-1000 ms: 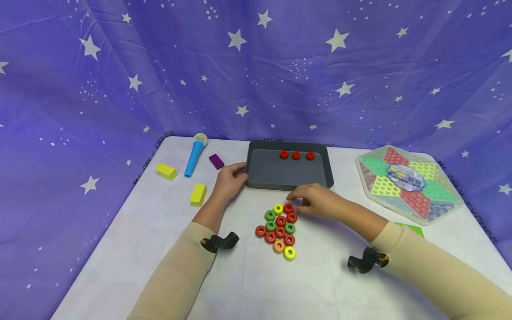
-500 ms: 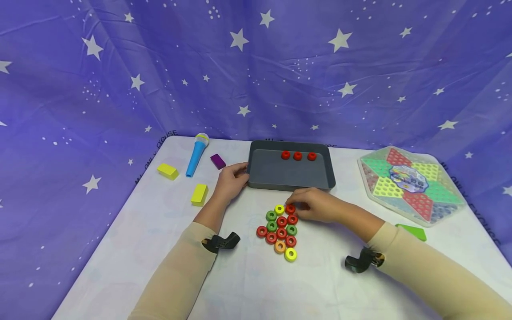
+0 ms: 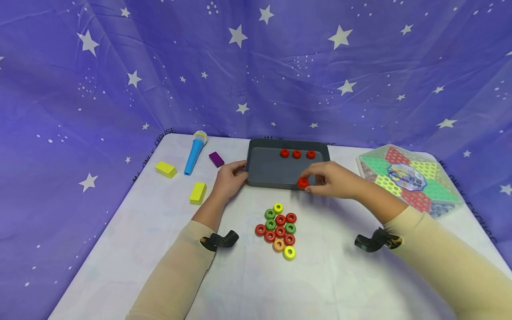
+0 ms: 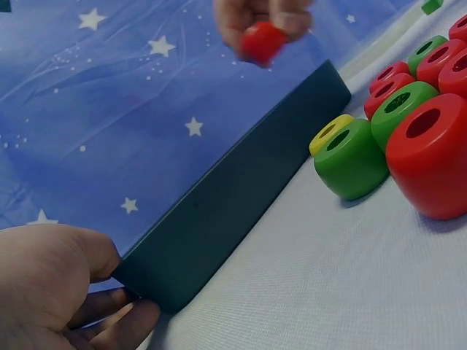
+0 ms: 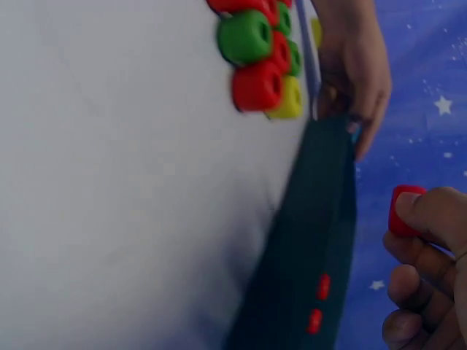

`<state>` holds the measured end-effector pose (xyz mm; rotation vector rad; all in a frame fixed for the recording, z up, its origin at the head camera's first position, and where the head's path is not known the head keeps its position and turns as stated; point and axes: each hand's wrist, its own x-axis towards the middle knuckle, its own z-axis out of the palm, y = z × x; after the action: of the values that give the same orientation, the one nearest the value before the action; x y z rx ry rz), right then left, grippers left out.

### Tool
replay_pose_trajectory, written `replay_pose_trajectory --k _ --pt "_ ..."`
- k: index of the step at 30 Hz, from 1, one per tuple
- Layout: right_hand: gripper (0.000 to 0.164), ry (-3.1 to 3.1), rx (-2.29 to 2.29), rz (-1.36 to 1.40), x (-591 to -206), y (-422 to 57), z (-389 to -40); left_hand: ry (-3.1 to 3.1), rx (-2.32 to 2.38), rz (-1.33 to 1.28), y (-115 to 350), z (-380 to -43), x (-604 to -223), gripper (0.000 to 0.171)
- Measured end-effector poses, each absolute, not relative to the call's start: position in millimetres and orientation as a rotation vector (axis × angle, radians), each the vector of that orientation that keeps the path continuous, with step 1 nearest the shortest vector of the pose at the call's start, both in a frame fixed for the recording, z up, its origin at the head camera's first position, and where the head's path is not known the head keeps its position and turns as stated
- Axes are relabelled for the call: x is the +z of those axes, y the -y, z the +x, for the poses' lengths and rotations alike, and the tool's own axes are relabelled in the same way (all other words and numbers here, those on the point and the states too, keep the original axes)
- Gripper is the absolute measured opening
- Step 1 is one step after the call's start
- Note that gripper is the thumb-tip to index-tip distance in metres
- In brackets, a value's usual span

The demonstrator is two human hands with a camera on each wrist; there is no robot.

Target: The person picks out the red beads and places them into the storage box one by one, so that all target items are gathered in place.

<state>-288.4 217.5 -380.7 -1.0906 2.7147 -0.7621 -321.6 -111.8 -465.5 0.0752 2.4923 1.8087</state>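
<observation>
A dark grey tray (image 3: 269, 171) stands at the table's far side, with three red beads (image 3: 296, 154) in a row near its back wall. My left hand (image 3: 231, 181) grips the tray's left end; the left wrist view shows thumb and fingers (image 4: 128, 324) about its corner. Between thumb and forefinger my right hand (image 3: 334, 179) pinches a red bead (image 3: 303, 183) above the tray's front edge. In the right wrist view this bead (image 5: 406, 211) is raised clear of the tray (image 5: 321, 219). Closer to me, a cluster of red, green, yellow and orange beads (image 3: 280, 231) sits on the table.
On the left lie a blue toy microphone (image 3: 194, 153), a purple block (image 3: 216, 159) and two yellow blocks (image 3: 166, 169). A Chinese checkers board (image 3: 408, 178) lies at the right. The white table (image 3: 240, 284) meets a starry purple cloth (image 3: 200, 66) behind.
My right hand has taken a red bead from the top right of the cluster and carried it up and away to the tray's front edge. My left hand stays at the tray.
</observation>
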Motion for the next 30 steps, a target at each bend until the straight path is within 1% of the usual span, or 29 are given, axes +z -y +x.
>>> replay_pose_trajectory --k 8,13,21,27,30 --pt "0.031 -2.775 -0.703 -1.042 -339 -213 -328 -2.473 1.817 0.056 112 -322 -465 0.045" --pt "0.031 -2.783 -0.64 -1.046 -326 -203 -350 -2.477 1.811 0.054 111 -322 -466 0.045" --pt "0.025 -2.753 -0.522 -1.016 -327 -184 -380 -2.461 1.812 0.071 109 -323 -466 0.045" --pt "0.02 -2.753 -0.415 -1.092 -333 -164 -404 -2.463 1.815 0.059 112 -323 -466 0.046" --pt "0.021 -2.75 -0.399 -1.069 -339 -154 -414 -2.454 1.824 0.054 112 -324 -466 0.046"
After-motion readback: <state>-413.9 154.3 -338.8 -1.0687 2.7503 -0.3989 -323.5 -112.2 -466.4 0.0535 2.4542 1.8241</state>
